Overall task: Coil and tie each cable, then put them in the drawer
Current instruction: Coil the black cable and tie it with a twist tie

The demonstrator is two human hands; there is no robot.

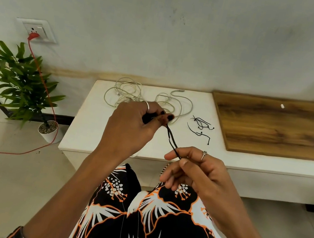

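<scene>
A thin black cable (171, 140) stretches in a doubled strand between my two hands, above the front of the white cabinet top (91, 128). My left hand (132, 125) grips one bundled end of it in curled fingers. My right hand (195, 171) pinches the other end between thumb and forefinger. Behind my left hand, loose white cables (135, 94) lie tangled on the cabinet top. Several black ties (201, 126) lie to their right.
A wooden panel (282, 126) covers the right part of the cabinet. A potted plant (22, 82) stands on the floor at left. A red cord (39, 77) runs from a wall socket (36, 30) down across the floor.
</scene>
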